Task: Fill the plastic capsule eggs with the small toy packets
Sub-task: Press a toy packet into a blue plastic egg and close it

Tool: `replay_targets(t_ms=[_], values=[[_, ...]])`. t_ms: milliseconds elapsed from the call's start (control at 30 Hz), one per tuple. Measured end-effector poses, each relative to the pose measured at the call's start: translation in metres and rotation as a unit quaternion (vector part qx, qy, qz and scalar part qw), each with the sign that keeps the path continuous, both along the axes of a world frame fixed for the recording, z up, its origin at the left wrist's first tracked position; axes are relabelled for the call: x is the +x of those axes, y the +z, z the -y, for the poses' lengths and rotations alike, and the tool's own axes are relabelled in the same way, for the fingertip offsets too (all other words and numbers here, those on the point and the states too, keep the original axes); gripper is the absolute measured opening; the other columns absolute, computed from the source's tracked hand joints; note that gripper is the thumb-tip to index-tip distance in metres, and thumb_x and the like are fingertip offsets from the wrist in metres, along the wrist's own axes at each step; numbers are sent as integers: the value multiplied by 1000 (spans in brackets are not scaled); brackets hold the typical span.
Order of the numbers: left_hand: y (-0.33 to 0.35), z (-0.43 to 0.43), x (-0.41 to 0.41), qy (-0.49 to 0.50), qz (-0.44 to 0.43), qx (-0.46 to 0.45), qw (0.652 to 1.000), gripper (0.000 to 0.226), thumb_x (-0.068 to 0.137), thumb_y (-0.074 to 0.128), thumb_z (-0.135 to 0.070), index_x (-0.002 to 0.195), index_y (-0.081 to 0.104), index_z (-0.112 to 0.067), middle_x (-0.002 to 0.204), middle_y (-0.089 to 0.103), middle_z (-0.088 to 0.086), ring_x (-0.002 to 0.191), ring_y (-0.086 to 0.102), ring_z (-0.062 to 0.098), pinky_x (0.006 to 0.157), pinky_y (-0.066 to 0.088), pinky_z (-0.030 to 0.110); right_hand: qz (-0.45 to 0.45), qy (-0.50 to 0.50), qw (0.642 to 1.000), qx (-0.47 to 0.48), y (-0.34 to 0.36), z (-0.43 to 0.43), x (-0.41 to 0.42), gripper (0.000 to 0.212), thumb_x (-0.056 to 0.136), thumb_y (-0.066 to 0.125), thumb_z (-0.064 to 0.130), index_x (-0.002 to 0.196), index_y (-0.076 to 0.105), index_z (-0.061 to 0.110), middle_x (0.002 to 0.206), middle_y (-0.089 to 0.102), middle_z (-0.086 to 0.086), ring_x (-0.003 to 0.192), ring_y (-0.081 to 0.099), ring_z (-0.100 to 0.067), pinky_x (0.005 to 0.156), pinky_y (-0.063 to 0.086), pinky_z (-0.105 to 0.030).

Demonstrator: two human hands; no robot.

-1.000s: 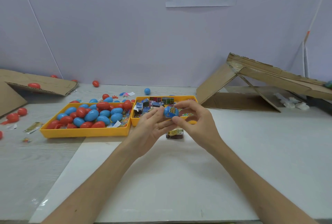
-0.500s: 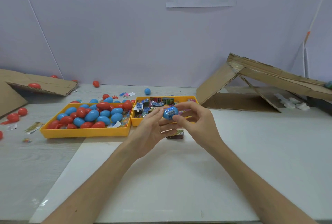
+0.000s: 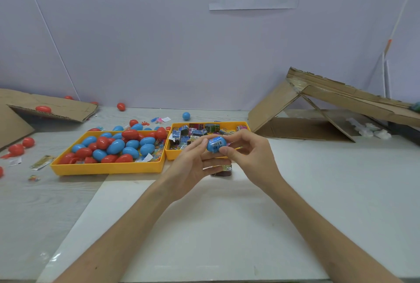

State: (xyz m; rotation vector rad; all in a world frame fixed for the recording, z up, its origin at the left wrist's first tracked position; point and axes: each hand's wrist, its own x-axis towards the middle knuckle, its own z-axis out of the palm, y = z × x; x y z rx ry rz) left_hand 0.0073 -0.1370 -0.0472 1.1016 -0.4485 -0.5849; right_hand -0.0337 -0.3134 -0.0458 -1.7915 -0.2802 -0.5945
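**Head camera: one egg in hand, most of the job apparently ahead**

The matt white-and-grey tabletop [image 3: 227, 226] lies under both forearms. Beyond the fingers and to their right stands a propped tent of rough brown corrugated cardboard [image 3: 272, 105].

Left of the fingers is a shallow yellow plastic tray [image 3: 106, 168] heaped with smooth, glossy red and blue eggs. Whether any of them are filled cannot be told from here. More red eggs [image 3: 28, 142] lie loose on the tabletop further left.

Just behind the fingers is a second yellow plastic tray [image 3: 177, 155], crowded with small, crinkly printed foil toy packets. With that stock, I judge the task to be early or midway, with plenty left to fill.

The left hand [image 3: 193, 164] and the right hand [image 3: 252, 157] meet above the tabletop. Their fingers [image 3: 227, 151] are curled in, pinching a blue plastic capsule egg [image 3: 216, 144] from either side. A blue printed packet shows against its rounded shell. It seems to be going in, though I cannot tell whether the halves are seated.

Directly under the fingers, on the tabletop, lies one dark foil packet [image 3: 223, 169], probably next in line.
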Motion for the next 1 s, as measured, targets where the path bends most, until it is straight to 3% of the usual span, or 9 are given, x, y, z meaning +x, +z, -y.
replay_targets(t_ms=[133,300,400,467,600,767,833,933,1000], values=[[0,0,1,10,36,32,999,43,97,47,-46,129,66,-25,116,72,18,97,72,29,88,59,37,-16,-2,1000,2,0,-2,-1,19,82,82,14,92,69,23,96,72,13,90,72,-13,74,59,-31],[-9,2,7,205,198,111,952,26,109,42,-22,110,68,-20,68,61,6,57,51,14,54,43,26,-45,22,994,99,3,-2,-1,22,82,80,6,95,65,14,99,71,-2,91,71,-17,74,56,-26],[-19,-1,10,288,388,274,832,16,102,54,-15,97,67,-23,76,62,-5,64,51,7,58,41,20,-128,61,948,285,9,1,2,26,87,73,3,110,63,9,105,67,-12,93,71,-25,73,57,-28],[-24,0,11,243,460,358,776,14,98,59,-15,100,68,-25,92,61,-9,80,55,5,69,45,21,-212,114,892,383,12,4,7,31,89,70,4,118,60,6,107,70,-15,93,73,-28,73,59,-28],[-31,2,12,144,498,455,724,21,100,59,-33,120,66,-31,111,59,-11,104,51,8,89,47,32,-295,123,870,374,35,10,29,23,94,64,8,115,61,1,96,73,-13,87,73,-22,72,60,-26],[-30,2,13,130,495,473,717,29,97,63,-37,126,61,-38,119,59,-15,111,49,6,93,48,32,-84,54,809,580,106,68,66,34,104,51,21,135,46,7,107,64,-13,91,66,-21,79,53,-29],[-31,2,13,136,496,478,712,33,97,64,-38,130,60,-37,121,58,-17,112,48,5,94,47,29,-117,20,842,526,103,76,67,32,104,52,28,130,43,11,114,59,-13,95,64,-23,88,51,-35],[-32,3,13,143,490,475,717,33,96,65,-37,129,62,-36,119,57,-16,111,48,6,93,46,29,-190,-39,945,264,54,60,53,12,102,54,12,110,63,11,105,67,-11,80,66,-17,73,52,-29],[-31,2,12,151,484,473,720,30,96,65,-36,125,64,-36,116,58,-15,109,49,7,93,47,30,-155,-50,981,103,21,51,38,21,97,56,1,94,71,15,88,74,-4,68,64,-10,66,50,-24]])
